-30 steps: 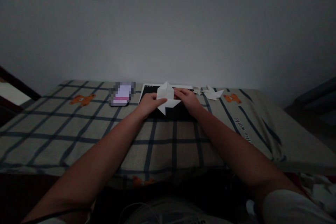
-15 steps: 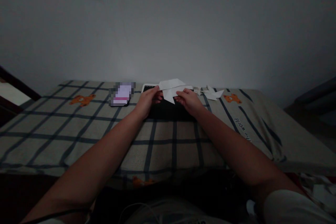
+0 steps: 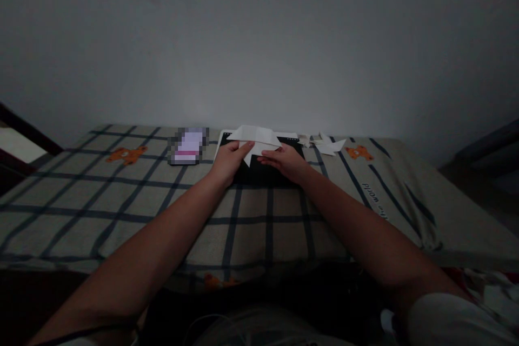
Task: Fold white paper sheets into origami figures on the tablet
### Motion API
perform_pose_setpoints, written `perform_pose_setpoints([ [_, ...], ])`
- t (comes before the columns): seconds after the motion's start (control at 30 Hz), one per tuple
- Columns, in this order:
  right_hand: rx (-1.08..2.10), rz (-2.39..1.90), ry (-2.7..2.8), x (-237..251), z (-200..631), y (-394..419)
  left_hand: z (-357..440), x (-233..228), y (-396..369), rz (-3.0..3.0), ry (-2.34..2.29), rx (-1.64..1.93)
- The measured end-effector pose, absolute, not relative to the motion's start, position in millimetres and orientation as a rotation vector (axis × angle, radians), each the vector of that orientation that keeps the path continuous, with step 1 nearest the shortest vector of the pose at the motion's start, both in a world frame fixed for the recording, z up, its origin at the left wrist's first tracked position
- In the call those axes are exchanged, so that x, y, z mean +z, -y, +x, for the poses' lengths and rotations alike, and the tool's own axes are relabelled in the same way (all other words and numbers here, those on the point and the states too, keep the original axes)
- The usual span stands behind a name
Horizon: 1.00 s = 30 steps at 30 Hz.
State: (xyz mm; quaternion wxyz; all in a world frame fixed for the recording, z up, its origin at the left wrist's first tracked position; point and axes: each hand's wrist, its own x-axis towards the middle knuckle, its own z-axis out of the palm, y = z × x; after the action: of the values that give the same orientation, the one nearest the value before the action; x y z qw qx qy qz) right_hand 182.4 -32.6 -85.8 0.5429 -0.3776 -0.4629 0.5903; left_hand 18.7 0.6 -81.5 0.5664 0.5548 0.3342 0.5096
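With the folded white paper (image 3: pixel 255 138) pinched in the grip of the left hand (image 3: pixel 229 158) and right hand (image 3: pixel 284 161) over the black board (image 3: pixel 263 170), edges are best aligned before the crease is pressed.

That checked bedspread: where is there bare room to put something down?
Bare cloth lies on the checked bedspread left of the phone, and in front between the forearms. It is crowded at the back: both hands on folded paper over a black pad, paper scraps beside it.
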Motion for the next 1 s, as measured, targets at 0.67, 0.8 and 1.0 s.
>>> perform_pose_setpoints([
  [0.67, 1.409, -0.866, 1.169, -85.8, 182.6, 33.8, 17.3, -80.6, -1.1, 1.333, -0.879, 1.226],
  [0.8, 1.316, -0.837, 1.188, -82.0, 190.1, 32.7, 16.6, -81.3, -3.8, 1.234, -0.813, 1.188],
  [1.0, 0.905, -0.925, 1.480, -78.1, 204.3, 29.9, 15.4, -82.9, -4.0, 1.212, -0.809, 1.020],
])
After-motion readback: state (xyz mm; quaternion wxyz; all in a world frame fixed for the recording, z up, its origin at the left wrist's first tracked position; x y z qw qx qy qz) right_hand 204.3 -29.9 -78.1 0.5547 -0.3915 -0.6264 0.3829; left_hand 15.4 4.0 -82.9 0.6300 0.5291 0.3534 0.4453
